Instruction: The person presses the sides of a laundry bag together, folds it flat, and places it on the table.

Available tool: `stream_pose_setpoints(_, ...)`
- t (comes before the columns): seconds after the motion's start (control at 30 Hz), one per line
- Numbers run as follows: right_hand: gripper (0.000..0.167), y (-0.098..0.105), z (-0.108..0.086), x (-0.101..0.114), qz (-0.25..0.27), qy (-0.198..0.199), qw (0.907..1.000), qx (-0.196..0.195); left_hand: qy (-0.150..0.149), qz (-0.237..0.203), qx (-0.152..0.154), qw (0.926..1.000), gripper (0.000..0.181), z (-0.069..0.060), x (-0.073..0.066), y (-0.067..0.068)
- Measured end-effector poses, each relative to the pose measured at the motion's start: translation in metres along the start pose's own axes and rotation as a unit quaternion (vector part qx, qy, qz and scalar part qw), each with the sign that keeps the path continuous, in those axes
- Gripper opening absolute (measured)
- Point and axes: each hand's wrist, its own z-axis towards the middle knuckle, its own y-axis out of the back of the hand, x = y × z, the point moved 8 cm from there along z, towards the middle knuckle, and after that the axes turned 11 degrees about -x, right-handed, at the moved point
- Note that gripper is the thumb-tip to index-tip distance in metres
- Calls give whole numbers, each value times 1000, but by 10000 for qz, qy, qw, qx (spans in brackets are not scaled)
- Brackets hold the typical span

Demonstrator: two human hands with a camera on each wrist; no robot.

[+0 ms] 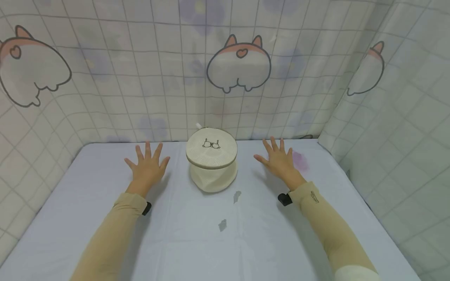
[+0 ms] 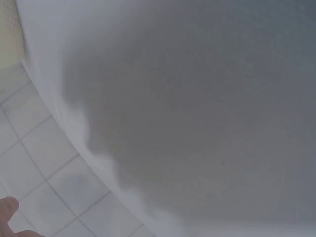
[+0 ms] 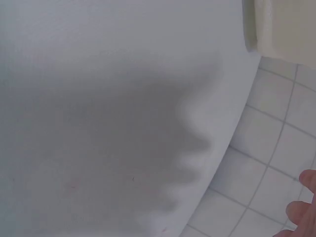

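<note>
A cream mesh laundry bag [image 1: 213,177] with a round zipped lid, printed with a pair of glasses, stands near the back of the white table. To its left, my left hand [image 1: 147,171] is held palm down with fingers spread, apart from the bag. My right hand [image 1: 280,162] is likewise spread on the bag's other side and holds nothing. Shadows of both hands fall on the cloth in the wrist views, where only some fingertips [image 2: 9,207] show at a lower corner. Part of the bag [image 3: 289,29] appears at the right wrist view's top right.
White tablecloth [image 1: 190,242] covers the table, with two grey patches [image 1: 222,225] in front of the bag and a pink stain [image 1: 299,160] by my right hand. Checked curtains [image 1: 140,78] with cartoon animals enclose the back and both sides. A dark cord [image 1: 306,136] lies at the back edge.
</note>
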Motion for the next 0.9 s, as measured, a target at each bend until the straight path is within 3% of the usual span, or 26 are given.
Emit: stream_pose_setpoints(0.9, 83, 10, -13, 14, 186, 110, 9997, 75, -215, -143, -413, 9988, 70, -5, -22, 13)
